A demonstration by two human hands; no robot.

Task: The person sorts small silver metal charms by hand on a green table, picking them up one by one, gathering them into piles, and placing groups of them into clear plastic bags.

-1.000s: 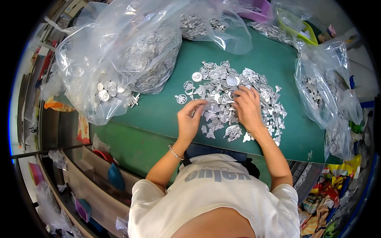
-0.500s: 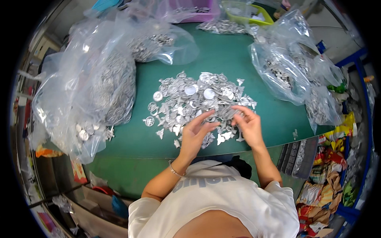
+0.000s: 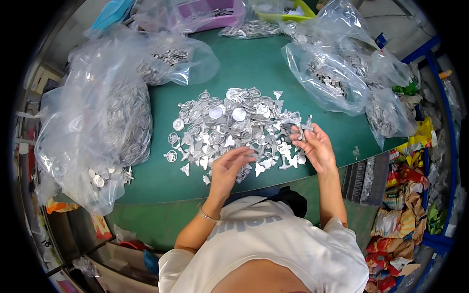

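Note:
A pile of small silver metal pendants (image 3: pixel 244 115), some round and some flat-shaped, is spread over the green table. At the pile's right edge my right hand (image 3: pixel 317 146) is closed on a cross-shaped metal pendant (image 3: pixel 308 124), raised a little above the others. Its fingers partly cover what they grip, so whether more pieces are in it cannot be told. Over the near side of the heap hovers my left hand (image 3: pixel 230 168), fingers stretched out and slightly curled, with nothing visible in them.
Clear plastic bags of metal pieces stand at left (image 3: pixel 129 117) and right (image 3: pixel 337 83). A purple bin (image 3: pixel 224 19) and a yellow-green bin (image 3: pixel 305 10) sit at the far edge. A grey crate (image 3: pixel 378 183) stands below the table's right edge.
My right hand has moved right, away from the heap's middle, and now holds a cross-shaped pendant. My left hand stays over the near side. The whole view has shifted slightly.

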